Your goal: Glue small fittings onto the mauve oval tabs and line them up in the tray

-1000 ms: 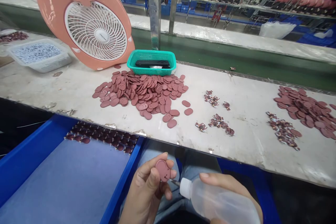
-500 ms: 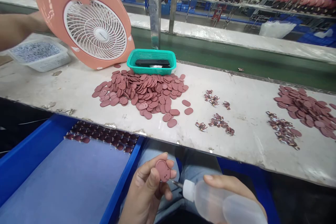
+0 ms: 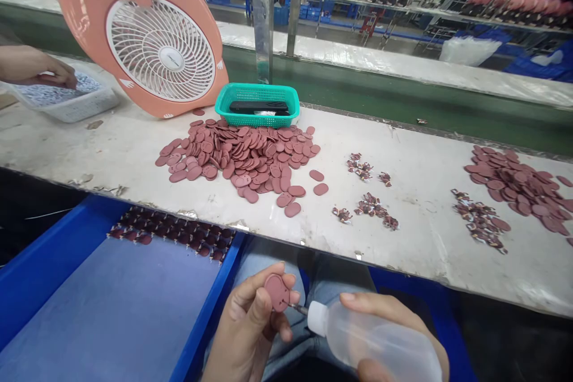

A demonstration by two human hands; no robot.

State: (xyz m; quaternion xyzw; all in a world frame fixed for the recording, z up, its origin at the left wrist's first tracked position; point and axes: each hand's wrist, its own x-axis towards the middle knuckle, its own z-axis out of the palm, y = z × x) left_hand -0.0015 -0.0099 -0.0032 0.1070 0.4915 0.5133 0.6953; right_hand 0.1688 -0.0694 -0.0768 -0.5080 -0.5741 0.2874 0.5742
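Note:
Between the thumb and fingers of my left hand is a small oval reddish-brown disc with a few tiny holes. My right hand is wrapped round a translucent squeeze bottle with a white cap, tilted toward the disc. The bottle's thin metal nozzle reaches the disc's lower right edge, near the holes; whether liquid comes out is too small to tell. Beyond my hands, a large pile of similar discs lies on the worktable.
Small dark brown parts lie in clusters, with another disc pile at right. A blue bin at lower left holds rows of assembled pieces. Behind stand a green basket and pink fan. Another person's hand reaches into a plastic tub.
My right hand has moved the bottle slightly left, bringing its nozzle from just short of the disc onto it. The other person's hand has come down over the tub.

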